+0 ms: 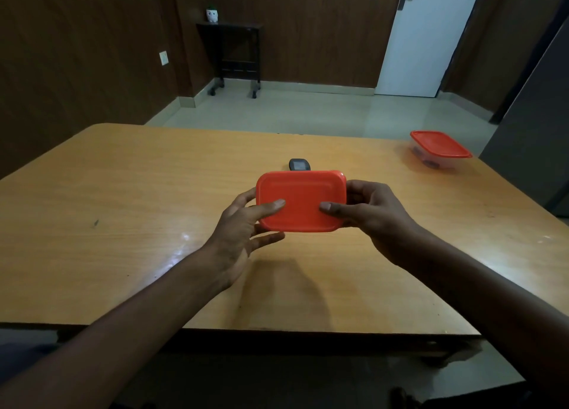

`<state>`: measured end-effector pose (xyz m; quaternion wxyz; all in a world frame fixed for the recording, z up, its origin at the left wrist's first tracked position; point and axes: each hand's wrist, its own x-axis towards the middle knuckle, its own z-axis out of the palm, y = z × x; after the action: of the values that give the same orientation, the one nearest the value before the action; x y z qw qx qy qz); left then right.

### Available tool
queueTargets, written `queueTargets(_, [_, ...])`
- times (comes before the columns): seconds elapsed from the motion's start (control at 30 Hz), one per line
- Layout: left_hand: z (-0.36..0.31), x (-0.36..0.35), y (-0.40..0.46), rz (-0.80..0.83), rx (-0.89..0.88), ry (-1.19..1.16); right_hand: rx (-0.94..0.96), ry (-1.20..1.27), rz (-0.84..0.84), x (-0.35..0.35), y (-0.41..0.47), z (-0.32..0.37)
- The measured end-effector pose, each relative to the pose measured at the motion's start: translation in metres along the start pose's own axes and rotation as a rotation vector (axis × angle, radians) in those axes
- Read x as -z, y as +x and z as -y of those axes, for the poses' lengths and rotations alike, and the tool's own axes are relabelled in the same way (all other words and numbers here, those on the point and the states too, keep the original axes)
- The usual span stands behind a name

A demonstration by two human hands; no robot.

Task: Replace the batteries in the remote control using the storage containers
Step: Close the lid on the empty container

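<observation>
Red-lidded container [301, 200] between both hands

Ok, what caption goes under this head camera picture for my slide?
Both hands, left and right, hold an orange-lidded container above the table, remote behind it.

Dim room; soft glare patches on the worktop [184, 239], hand shadow beneath, wide-angle bending at the edges.
</observation>
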<state>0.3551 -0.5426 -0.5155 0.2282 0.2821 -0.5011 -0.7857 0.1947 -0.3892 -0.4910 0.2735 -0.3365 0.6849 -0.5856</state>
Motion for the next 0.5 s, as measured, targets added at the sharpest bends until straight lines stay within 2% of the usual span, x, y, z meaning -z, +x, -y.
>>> queueTargets(0.07, [0.000, 0.001, 0.000, 0.004, -0.028, 0.072, 0.002, -0.029, -0.006, -0.003, 0.001, 0.000])
queueTargets(0.3, [-0.003, -0.002, 0.003, -0.090, -0.079, 0.096, -0.027, -0.044, 0.006, -0.015, -0.002, -0.001])
queueTargets(0.5, [0.004, -0.010, -0.009, -0.037, -0.101, 0.086, 0.143, -0.148, -0.201, -0.014, 0.003, -0.003])
